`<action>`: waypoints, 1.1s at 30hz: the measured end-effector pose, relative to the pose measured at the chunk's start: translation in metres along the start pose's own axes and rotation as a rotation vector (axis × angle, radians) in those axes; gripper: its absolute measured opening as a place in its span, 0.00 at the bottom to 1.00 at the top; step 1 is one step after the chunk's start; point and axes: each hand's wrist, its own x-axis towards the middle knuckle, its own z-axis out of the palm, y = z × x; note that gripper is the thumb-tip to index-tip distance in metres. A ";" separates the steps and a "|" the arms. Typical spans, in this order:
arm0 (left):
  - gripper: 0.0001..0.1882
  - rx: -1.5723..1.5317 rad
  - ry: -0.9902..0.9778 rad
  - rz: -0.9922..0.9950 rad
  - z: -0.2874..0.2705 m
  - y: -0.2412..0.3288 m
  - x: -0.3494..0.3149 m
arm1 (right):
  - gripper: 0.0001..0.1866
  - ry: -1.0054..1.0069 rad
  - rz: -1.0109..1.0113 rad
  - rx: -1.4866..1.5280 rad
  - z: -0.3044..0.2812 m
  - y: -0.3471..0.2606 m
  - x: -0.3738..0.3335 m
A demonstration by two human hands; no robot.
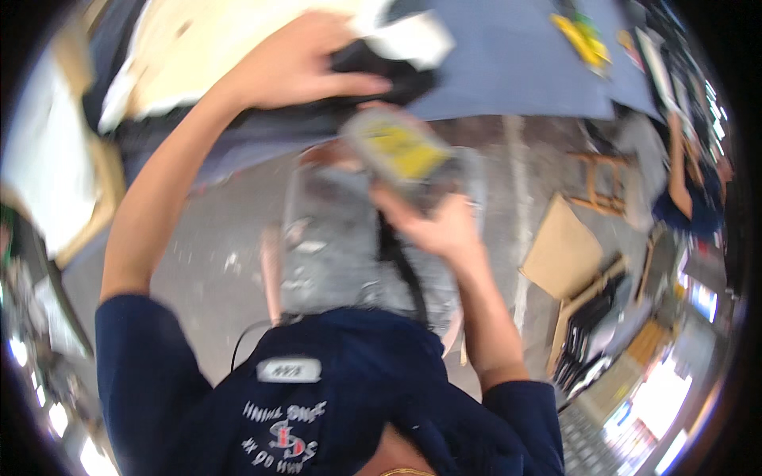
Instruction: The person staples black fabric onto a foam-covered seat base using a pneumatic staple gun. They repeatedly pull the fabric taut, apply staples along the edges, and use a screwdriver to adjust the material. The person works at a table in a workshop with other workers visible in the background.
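Note:
My left hand (302, 67) reaches across the cream padded panel (190, 55) at the upper left. Its thumb lies along a bunched piece of black fabric (377, 67) at the panel's near edge, and the fingers curl over it, partly hidden. A blurred white piece (417, 40) sits beside the fabric. My right hand (440, 226) is closed on a grey, boxy object with a yellow label (401, 151), held tilted just off the table's near edge. Motion blur hides its exact kind. Below it hangs a black strap or hose (409, 274).
A blue-grey cloth covers the table (508, 63), with a yellow-handled tool (583, 40) on it. Below stands a scuffed grey surface (341, 270). To the right are a wooden stool (599, 182), a tan board (562, 246) and another person (690, 198). White-topped pieces (48, 151) lean left.

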 end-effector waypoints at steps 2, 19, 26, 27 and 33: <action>0.17 -0.187 0.033 -0.079 -0.006 -0.006 0.000 | 0.39 0.070 -0.108 0.011 -0.001 -0.014 0.006; 0.47 0.451 0.055 -0.197 -0.022 0.076 -0.011 | 0.44 0.042 -0.062 0.091 -0.015 0.017 -0.055; 0.29 0.047 -0.001 -0.142 -0.013 0.010 -0.019 | 0.36 0.028 0.064 0.069 -0.013 -0.014 -0.040; 0.28 -0.003 -0.027 -0.181 -0.012 0.010 -0.018 | 0.36 0.030 0.067 0.049 -0.013 -0.017 -0.038; 0.20 0.000 -0.067 -0.074 -0.011 0.000 -0.022 | 0.38 0.044 0.059 0.044 -0.013 -0.012 -0.026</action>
